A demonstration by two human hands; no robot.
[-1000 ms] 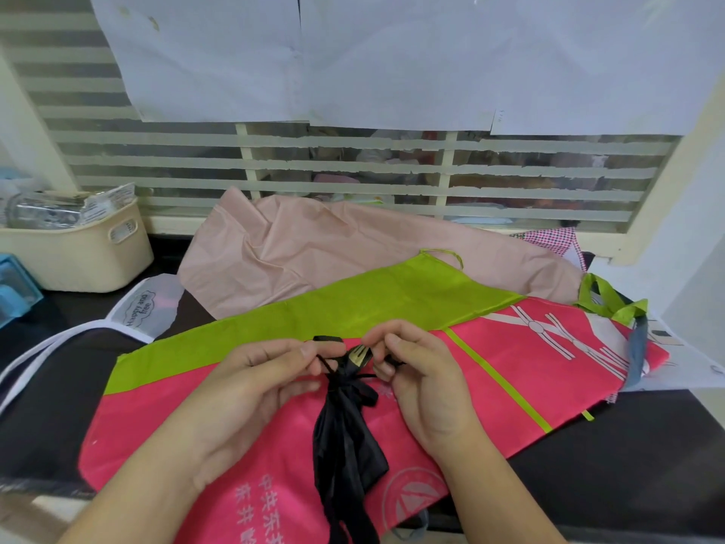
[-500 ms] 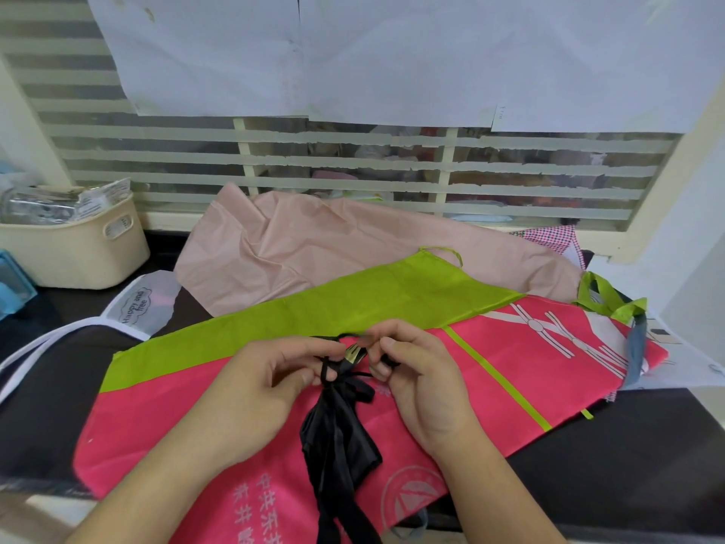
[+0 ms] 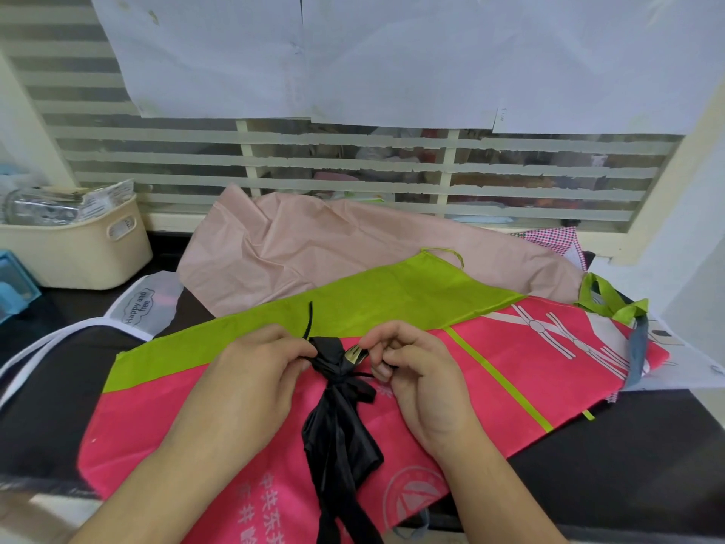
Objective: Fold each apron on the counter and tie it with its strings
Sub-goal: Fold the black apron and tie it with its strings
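Observation:
A black apron [image 3: 339, 429], bunched into a narrow bundle, lies on top of a pink and green apron [image 3: 510, 371] spread across the counter. My left hand [image 3: 255, 371] pinches the bundle's top at the knot, where a thin black string [image 3: 308, 321] sticks upward. My right hand [image 3: 416, 371] pinches another black string beside a small metal clip [image 3: 354, 354] at the knot. A pale pink apron [image 3: 314, 245] lies crumpled behind, by the window.
A cream basket [image 3: 74, 249] with packets stands at the back left, with a blue box [image 3: 15, 284] beside it. A white-trimmed dark apron [image 3: 59, 347] lies at the left. More fabric with green and blue straps [image 3: 612, 304] sits at the right, on papers.
Both hands have kept working the knot on the black bundle. One string end now sticks up above my left hand, and the bundle's top looks more tightly gathered.

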